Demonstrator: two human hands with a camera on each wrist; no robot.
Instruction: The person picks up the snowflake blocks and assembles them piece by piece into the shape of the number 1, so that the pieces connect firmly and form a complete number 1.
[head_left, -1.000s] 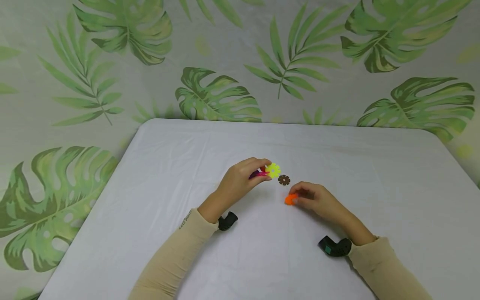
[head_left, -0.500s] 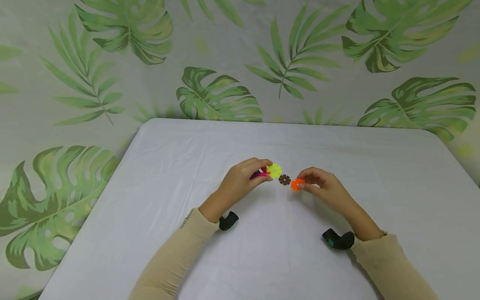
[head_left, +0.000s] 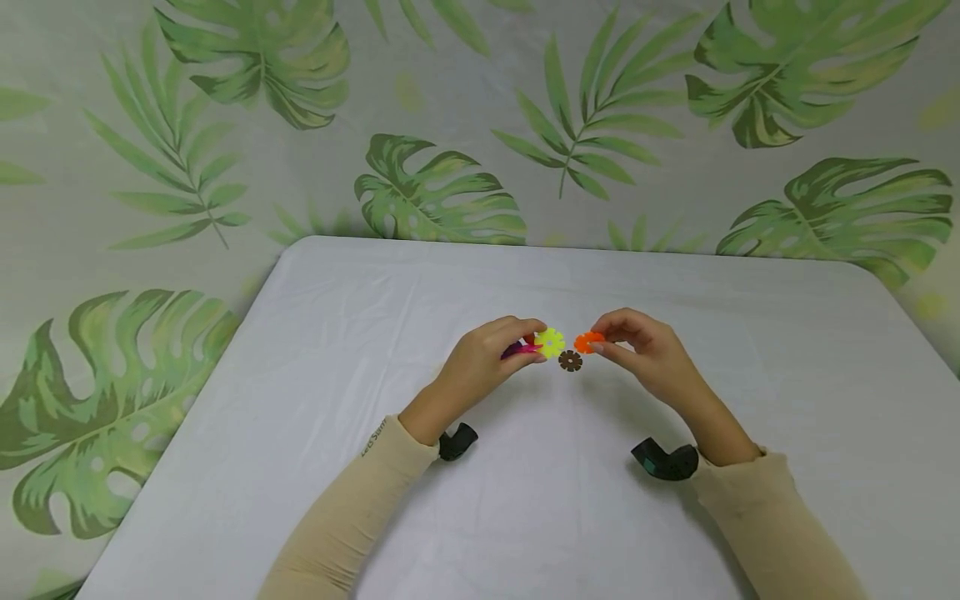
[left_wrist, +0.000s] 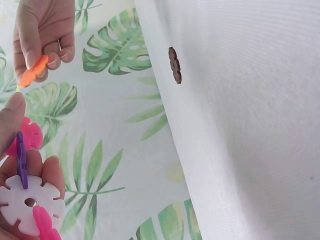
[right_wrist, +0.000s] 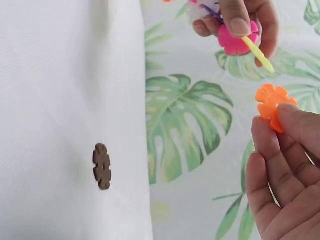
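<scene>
My left hand [head_left: 498, 346] grips a chain of notched plastic discs. A yellow disc [head_left: 551, 342] sticks out past its fingertips, slotted into a pink disc [right_wrist: 235, 39]. Farther along the chain come a purple disc [left_wrist: 21, 160], a white disc [left_wrist: 31, 204] with a centre hole, and another pink piece [left_wrist: 45, 225]. My right hand [head_left: 648, 350] pinches an orange disc [right_wrist: 272, 104] between thumb and fingers, its edge facing the yellow disc with a small gap. A brown disc [head_left: 570, 361] lies on the table below both hands.
A white cloth covers the table [head_left: 480, 500]. Behind it hangs a leaf-patterned backdrop [head_left: 435, 192]. Black wrist cameras are worn at the left cuff [head_left: 457, 442] and the right cuff [head_left: 665, 460].
My right hand has lifted the orange disc up and away from me, past the brown disc, to beside the yellow one. The left hand has stayed nearly still.
</scene>
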